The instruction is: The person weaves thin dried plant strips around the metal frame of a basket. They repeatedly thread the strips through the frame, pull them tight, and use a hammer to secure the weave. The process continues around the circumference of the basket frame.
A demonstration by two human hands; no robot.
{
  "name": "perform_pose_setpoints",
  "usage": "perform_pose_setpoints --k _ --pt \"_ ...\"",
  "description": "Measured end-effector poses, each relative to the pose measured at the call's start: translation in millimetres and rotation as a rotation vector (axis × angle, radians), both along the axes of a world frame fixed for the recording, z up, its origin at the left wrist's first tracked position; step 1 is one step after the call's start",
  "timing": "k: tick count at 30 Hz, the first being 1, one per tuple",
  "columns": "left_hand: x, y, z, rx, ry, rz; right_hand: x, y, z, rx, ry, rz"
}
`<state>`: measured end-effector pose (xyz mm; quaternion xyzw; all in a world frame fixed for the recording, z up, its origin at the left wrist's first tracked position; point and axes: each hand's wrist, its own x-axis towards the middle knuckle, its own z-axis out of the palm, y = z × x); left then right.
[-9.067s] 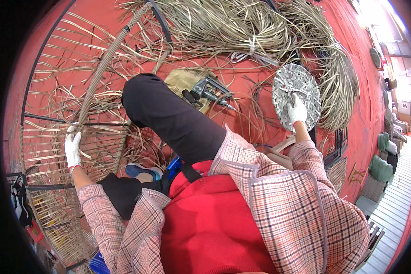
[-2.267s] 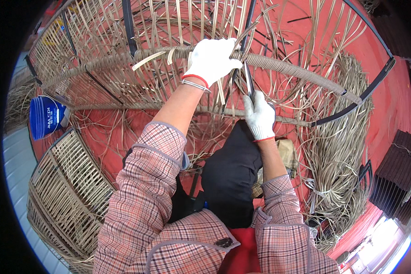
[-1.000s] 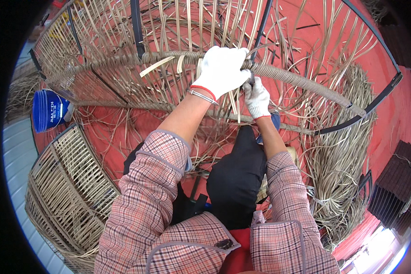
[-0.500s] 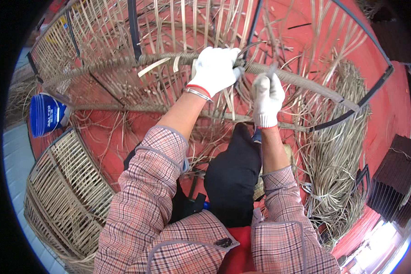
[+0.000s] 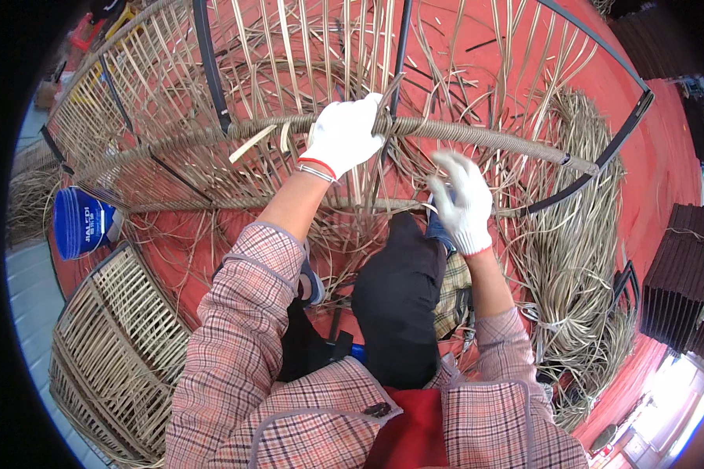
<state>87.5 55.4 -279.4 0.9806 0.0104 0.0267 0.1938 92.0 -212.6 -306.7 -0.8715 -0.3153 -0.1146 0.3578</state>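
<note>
My left hand (image 5: pixel 344 134), in a white knit glove, is closed round a long rail (image 5: pixel 469 135) wound with brown wicker strands. A loose strand end (image 5: pixel 392 87) sticks up beside its fingers. Below the rail and to its right, my right hand (image 5: pixel 463 202) hangs in the air, also in a white glove. Its fingers are apart and curve toward the left, with nothing visible between them. The rail belongs to a large curved frame with dark metal bars (image 5: pixel 210 66) and many pale slats (image 5: pixel 288 47). My left palm and the rail under it are hidden.
A thick bundle of strands (image 5: pixel 575 258) lies at the right, near stacked brown ribbed panels (image 5: pixel 680 270). At the left are a blue bucket (image 5: pixel 74 227) and a woven slatted panel (image 5: pixel 117 344). Loose strands litter the red floor (image 5: pixel 657 180).
My right hand has come away from the rail, down toward me, and its pinched fingers have opened. My left hand stays on the rail, which sits slightly more to the left in view.
</note>
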Motion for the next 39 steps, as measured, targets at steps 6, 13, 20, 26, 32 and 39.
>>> perform_pose_setpoints --k 6,13,20,26,32,39 --pt "-18.1 -4.6 3.2 0.025 -0.086 -0.021 23.6 63.9 54.0 -0.216 0.271 0.133" --pt "-26.6 -4.3 9.2 -0.067 0.046 0.0 24.7 66.8 29.0 -0.334 0.706 0.416" --pt "-50.6 -10.8 21.4 -0.139 0.125 0.004 -56.2 49.3 -28.2 0.334 1.189 0.179" --pt "-75.8 -21.9 20.6 -0.135 0.036 -0.079 -179.4 -20.8 -9.3 -0.413 0.694 0.825" --pt "-103.7 -34.9 10.5 -0.142 -0.176 -0.158 -162.3 -16.0 132.6 -0.175 0.438 0.807" --pt "-141.0 -50.8 0.4 -0.081 -0.364 -0.189 -95.0 40.0 201.7 0.369 0.278 0.033"
